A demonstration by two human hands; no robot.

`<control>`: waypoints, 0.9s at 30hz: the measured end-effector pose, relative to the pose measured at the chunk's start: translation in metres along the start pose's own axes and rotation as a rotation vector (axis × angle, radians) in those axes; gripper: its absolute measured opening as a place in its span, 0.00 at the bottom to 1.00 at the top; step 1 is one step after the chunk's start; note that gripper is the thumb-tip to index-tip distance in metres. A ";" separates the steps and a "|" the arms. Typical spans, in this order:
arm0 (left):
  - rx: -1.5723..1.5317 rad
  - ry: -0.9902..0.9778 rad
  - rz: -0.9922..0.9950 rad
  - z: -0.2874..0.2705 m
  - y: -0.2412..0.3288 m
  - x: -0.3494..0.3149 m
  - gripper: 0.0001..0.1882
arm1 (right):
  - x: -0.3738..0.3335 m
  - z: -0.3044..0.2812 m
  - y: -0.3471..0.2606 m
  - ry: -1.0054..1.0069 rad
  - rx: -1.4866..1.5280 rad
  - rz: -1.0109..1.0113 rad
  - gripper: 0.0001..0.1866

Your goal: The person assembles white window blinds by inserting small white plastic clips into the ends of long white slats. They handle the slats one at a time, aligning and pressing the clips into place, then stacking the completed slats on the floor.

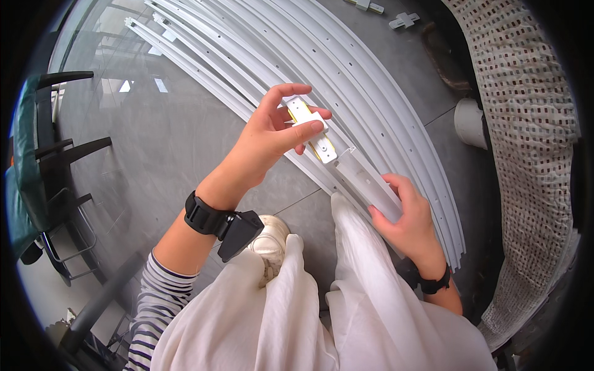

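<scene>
In the head view, the person's left hand (275, 127) pinches a white, yellow-edged straight track connector (302, 112) just off centre toward 12 o'clock, thumb on its near face and the other fingers spread around and behind it. The right hand (413, 222), toward 4 o'clock, grips a white track rail (366, 177) between thumb and fingers across its width. The rail's open end lies close by the connector's lower end; whether these 2 edges touch cannot be told.

More white rails (365, 77) sweep in a bundle from 11 to 4 o'clock, their long edges side by side, leaving little room beneath the hands. The widest bare stretch of grey tile floor (161, 133) opens at 10 o'clock, between the left forearm and the black chair legs (77, 148). A tighter strip runs outside the rails' outer edge, bordered by a white cylinder (469, 123) near 2 o'clock and a woven cover (526, 123). At 1 o'clock lies a cross-shaped connector (404, 21), well apart from both hands.
</scene>
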State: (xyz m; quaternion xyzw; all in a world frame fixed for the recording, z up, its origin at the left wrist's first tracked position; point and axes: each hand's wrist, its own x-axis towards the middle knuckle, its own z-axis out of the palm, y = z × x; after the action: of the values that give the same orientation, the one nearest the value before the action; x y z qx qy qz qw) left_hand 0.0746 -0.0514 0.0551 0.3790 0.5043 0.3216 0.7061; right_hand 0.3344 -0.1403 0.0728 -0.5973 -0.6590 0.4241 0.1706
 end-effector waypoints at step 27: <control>0.059 0.022 -0.169 -0.004 0.001 -0.002 0.21 | -0.004 0.007 -0.002 -0.030 -0.054 -0.069 0.24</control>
State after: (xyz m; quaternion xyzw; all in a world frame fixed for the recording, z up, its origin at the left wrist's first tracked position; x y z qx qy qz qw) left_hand 0.0699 -0.0519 0.0560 0.3520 0.5515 0.2501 0.7137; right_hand 0.3285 -0.1468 0.0714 -0.5723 -0.6928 0.4090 0.1588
